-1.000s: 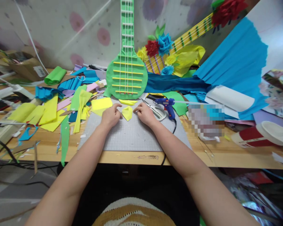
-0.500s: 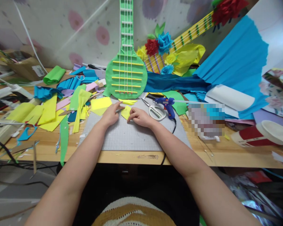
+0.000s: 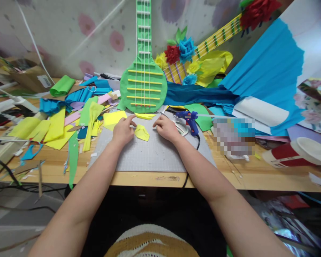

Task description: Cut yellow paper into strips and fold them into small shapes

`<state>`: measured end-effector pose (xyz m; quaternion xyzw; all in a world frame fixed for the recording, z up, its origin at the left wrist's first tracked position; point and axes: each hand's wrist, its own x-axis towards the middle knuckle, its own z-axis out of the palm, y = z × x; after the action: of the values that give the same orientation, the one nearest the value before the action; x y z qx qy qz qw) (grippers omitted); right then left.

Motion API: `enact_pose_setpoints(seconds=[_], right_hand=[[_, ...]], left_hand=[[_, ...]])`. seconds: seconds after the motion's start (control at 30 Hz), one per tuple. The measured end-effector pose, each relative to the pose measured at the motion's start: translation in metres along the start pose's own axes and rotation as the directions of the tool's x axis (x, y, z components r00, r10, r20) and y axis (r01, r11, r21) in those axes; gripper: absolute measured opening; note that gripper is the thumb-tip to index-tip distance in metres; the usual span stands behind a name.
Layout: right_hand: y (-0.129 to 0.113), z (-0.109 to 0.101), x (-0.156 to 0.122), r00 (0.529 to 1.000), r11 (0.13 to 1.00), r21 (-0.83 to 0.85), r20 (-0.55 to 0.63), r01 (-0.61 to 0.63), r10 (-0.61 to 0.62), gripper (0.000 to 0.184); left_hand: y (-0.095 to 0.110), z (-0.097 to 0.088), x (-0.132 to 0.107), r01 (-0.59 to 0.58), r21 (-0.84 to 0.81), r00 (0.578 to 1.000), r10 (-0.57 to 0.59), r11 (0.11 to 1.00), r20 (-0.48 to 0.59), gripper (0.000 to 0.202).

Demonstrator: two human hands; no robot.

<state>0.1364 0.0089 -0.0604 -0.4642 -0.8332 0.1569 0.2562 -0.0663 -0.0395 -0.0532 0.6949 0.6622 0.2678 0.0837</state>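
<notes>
A small yellow crepe paper piece [image 3: 142,133], cut with pointed corners, lies on the grey cutting mat [image 3: 152,157]. To its left, close to its edge, is my left hand [image 3: 123,129], open with the fingers apart. My right hand [image 3: 166,127] rests a short way to the right of the piece, fingers loosely bent and apart, holding nothing I can see. White-handled scissors [image 3: 182,128] lie partly hidden behind it. Just beyond my hands are a thin yellow paper strip [image 3: 144,116] and a larger yellow sheet [image 3: 113,117]. A blue hot glue gun [image 3: 189,119] lies to the right.
A green paper-covered lute-like instrument [image 3: 143,87] stands behind the mat. Paper scraps [image 3: 55,123] crowd the left side. At the right are blue crepe paper [image 3: 267,60], a paper cup [image 3: 291,152] and a blurred-out item [image 3: 234,137]. A black cord [image 3: 198,142] crosses the mat.
Both hands have let go of the small yellow paper piece and moved apart, the right one farther right. The piece now lies free on the mat, and the right hand covers more of the scissors.
</notes>
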Motion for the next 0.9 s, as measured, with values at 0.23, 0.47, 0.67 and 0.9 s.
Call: enact_pose_setpoints(seconds=[0.23,0.47,0.67,0.9], right_hand=[[-0.01,0.013,0.0,1.0,0.984,0.177,0.023,-0.009,0.005,0.031],[-0.001,0.012,0.003,0.997,0.992,0.12,-0.051,-0.046,0.052,0.033],[-0.006,0.011,0.003,0.999,0.995,0.097,-0.046,0.006,-0.001,0.032],[-0.001,0.01,0.002,0.998,0.994,0.106,-0.056,0.005,0.001,0.031]], left_hand=[[-0.012,0.011,0.014,-0.118,-0.27,0.988,0.141,0.956,0.068,0.061],[-0.011,0.012,0.038,-0.107,-0.079,0.964,0.123,0.991,0.235,0.029],[0.0,0.003,0.048,-0.087,0.064,0.912,0.054,0.994,0.407,0.014],[0.007,0.005,0.046,-0.107,0.102,0.925,0.062,0.989,0.374,0.013]])
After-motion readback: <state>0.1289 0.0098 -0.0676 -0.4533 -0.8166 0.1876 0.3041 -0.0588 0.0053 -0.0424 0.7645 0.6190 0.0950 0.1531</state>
